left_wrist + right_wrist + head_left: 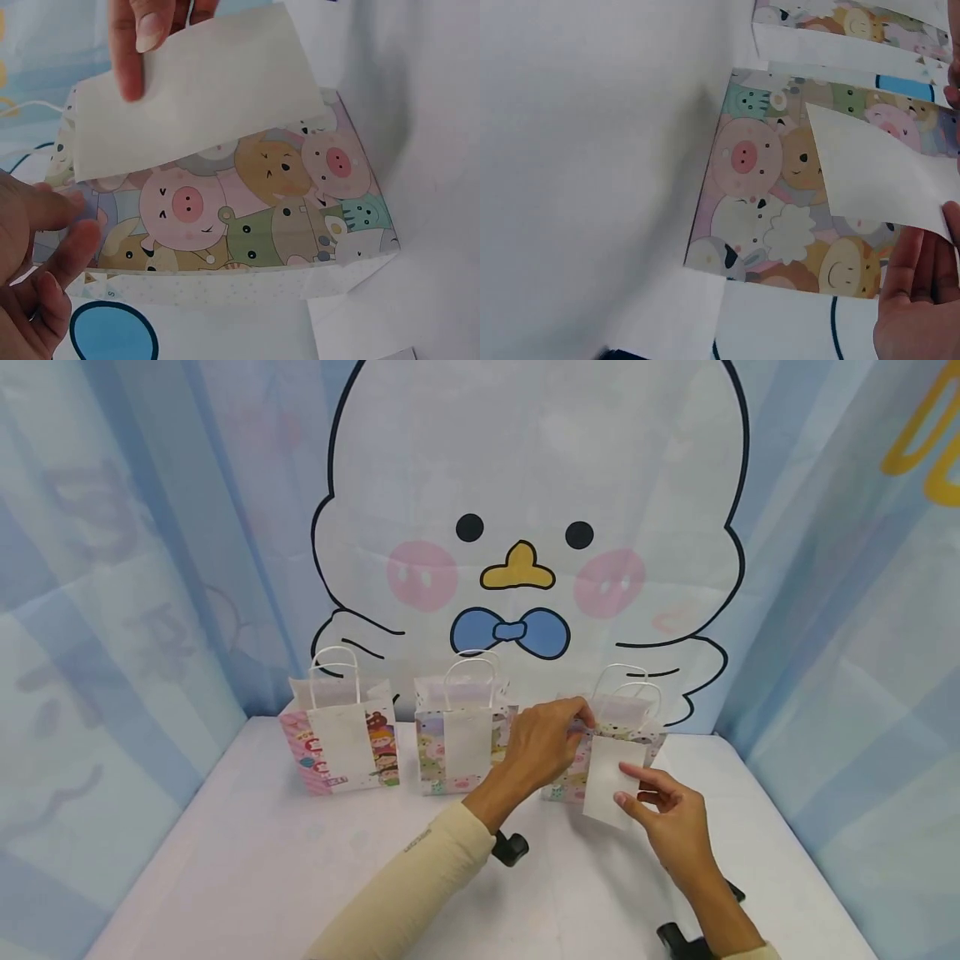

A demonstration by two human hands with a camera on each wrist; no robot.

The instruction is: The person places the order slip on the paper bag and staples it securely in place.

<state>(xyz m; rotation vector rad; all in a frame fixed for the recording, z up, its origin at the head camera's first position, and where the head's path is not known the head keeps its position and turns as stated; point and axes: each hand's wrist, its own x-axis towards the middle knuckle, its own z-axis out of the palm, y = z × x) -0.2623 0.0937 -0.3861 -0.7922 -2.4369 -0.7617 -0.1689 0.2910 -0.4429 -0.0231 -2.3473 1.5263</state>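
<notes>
A paper gift bag [570, 772] with cartoon pigs and other animals stands at the right of the row, its white handles up. My left hand [551, 739] pinches its top edge near the left corner; in the left wrist view the left hand [45, 255] has thumb and fingers at that edge. A blank white sheet of paper [611, 777] hangs in front of the bag, its lower end tilted away from the printed face. My right hand [671, 814] holds this sheet by its right side between thumb and fingers, bending it slightly in the right wrist view.
Two similar gift bags stand left of it: one with pink sides and cartoon figures [382, 747], one with animals [431, 752]. Each has a white panel on its front. A cartoon-printed curtain [525, 460] rises behind the white table [300, 877]. Black mount parts [512, 849] show at the wrists.
</notes>
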